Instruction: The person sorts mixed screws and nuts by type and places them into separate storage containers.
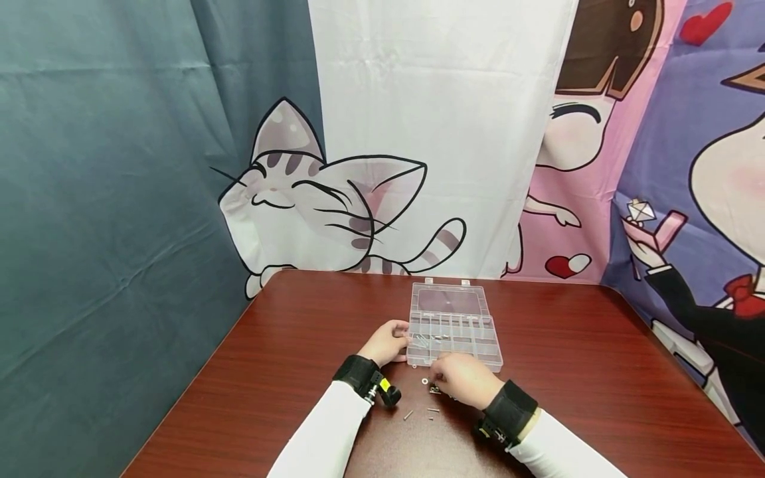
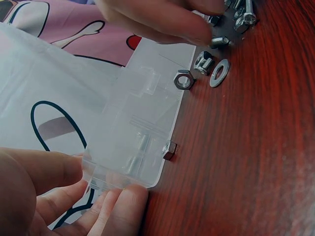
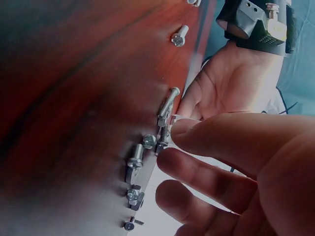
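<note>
A clear plastic compartment box [image 1: 451, 302] lies with its lid folded back, screws in some left compartments. At its left edge, my left hand [image 1: 385, 344] grips the corner between thumb and fingers. Just in front of the box, my right hand [image 1: 468, 380] reaches down over a small pile of hardware. In the right wrist view its thumb and fingers stand apart, tips right beside a bolt [image 3: 164, 135]. More bolts lie there, one long bolt [image 3: 169, 105] among them. The left wrist view shows a hex nut [image 2: 183, 79] and a flat washer [image 2: 220, 73] near the right fingertips.
Another nut [image 2: 169, 150] sits against the box's front edge. Loose small screws [image 1: 408, 415] are scattered nearer on the brown table [image 1: 299, 372]. A cloth backdrop with cartoon figures [image 1: 388, 133] hangs behind the table.
</note>
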{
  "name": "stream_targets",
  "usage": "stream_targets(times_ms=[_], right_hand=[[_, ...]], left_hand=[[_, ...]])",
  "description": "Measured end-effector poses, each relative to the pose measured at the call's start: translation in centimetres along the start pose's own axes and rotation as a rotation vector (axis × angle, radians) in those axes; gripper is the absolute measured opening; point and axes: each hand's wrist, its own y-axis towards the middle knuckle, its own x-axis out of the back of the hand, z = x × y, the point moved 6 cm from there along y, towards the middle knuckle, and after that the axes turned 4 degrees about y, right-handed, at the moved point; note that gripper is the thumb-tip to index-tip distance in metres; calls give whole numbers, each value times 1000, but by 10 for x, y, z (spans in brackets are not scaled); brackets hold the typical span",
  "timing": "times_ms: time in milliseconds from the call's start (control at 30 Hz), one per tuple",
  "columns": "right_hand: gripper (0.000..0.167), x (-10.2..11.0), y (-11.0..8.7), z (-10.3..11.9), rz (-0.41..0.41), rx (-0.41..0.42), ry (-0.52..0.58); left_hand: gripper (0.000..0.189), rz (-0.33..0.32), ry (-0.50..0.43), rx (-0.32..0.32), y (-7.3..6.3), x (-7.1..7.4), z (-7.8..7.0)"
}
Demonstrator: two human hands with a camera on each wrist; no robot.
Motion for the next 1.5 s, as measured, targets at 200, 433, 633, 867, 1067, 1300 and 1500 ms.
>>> stream_targets(times_ms=[200,433,633,867,1067,1300,1500], right_hand=[[12,0,-1,-1,6,0,-6],[17,1,-1,-2,16,-34,-6],[23,2,-2,-3,14,-63,-9],[26,2,-2,-2,25,-74,-7],[19,6,-2,-4,2,-80,27],[16,21,7,-15,-78,-108,51],[20,32,22,-37,-92,-206,33]], left_hand=[[40,-4,-2,-1,0,0,0],[40,-7,1,6,2,0,5],[40,-6,-2,9,3,0,4],[41,-4,5,1,4,0,6],[40,2,0,1,4,-1,4],[40,2,11,-1,5,-1,2],[40,1,8,8,3,0,3]])
